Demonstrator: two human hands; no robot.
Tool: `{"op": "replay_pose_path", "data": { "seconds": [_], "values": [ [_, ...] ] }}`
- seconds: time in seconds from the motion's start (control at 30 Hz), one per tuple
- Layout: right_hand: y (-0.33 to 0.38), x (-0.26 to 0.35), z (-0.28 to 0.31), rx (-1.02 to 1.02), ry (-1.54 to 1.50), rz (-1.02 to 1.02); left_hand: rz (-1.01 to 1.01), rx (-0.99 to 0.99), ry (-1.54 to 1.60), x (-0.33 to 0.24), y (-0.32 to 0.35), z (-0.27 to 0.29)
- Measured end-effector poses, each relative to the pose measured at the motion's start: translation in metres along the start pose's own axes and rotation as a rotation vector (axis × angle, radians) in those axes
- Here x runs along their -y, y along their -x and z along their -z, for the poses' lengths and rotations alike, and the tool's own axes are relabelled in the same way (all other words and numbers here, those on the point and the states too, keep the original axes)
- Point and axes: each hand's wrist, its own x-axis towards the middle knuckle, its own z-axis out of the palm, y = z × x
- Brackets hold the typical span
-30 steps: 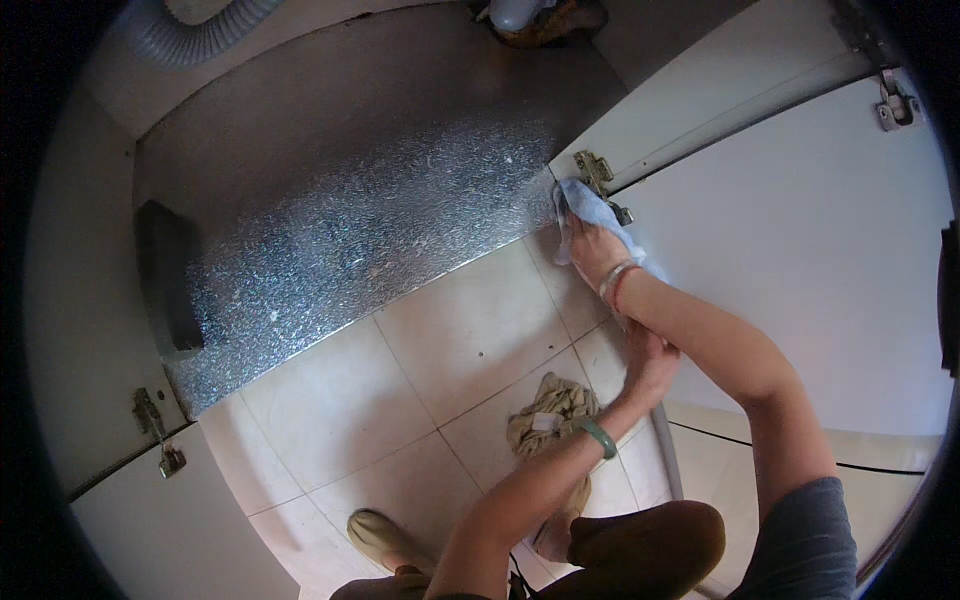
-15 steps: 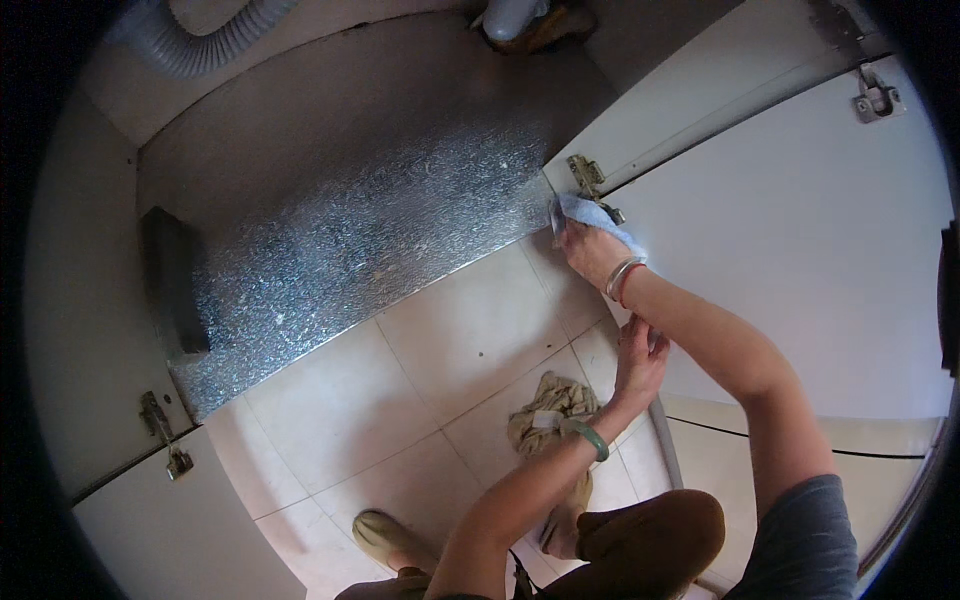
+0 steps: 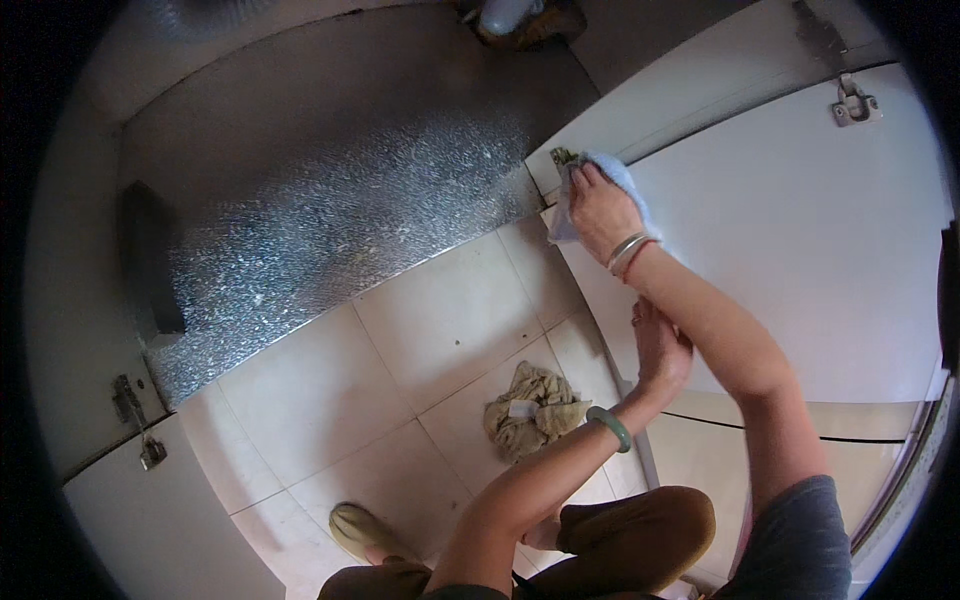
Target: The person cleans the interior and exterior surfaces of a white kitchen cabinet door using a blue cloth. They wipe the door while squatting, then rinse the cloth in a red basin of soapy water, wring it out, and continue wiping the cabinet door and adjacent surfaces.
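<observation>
My right hand point(image 3: 604, 214), with a silver bangle and a red cord at the wrist, presses a light blue cloth point(image 3: 622, 178) against the hinge side of the white cabinet door point(image 3: 780, 240). The cloth partly covers a metal hinge point(image 3: 564, 158). Below it, my left hand point(image 3: 662, 348) rests against the same door near its edge, under my right forearm. Its fingers are partly hidden and look stretched out, with nothing seen in them. A green bangle point(image 3: 610, 428) circles the left wrist.
The cabinet's floor is lined with shiny silver foil point(image 3: 330, 240). A grey pipe point(image 3: 505, 14) enters at the back. A crumpled beige rag point(image 3: 535, 410) lies on the tiles point(image 3: 400, 350) by my feet. Another open door point(image 3: 160, 510) stands at lower left.
My right hand and the cloth have moved up over the hinge, and the cloth now spreads onto the door. My left hand has shifted slightly right. The view has moved a little.
</observation>
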Motion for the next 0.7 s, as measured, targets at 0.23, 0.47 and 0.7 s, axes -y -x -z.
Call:
{"op": "replay_pose_path", "data": {
  "seconds": [0.23,0.47,0.7],
  "values": [
    [0.027,-0.081,0.052,-0.286,-0.282,-0.164,0.014,-0.022,0.097,-0.032,-0.027,0.008],
    [0.036,-0.024,-0.032,-0.118,-0.416,-0.085,0.106,-0.01,0.202,0.002,-0.002,-0.017],
    [0.054,0.067,-0.071,0.164,-0.369,0.145,0.203,0.015,-0.009,0.063,0.054,0.003]
  ]
}}
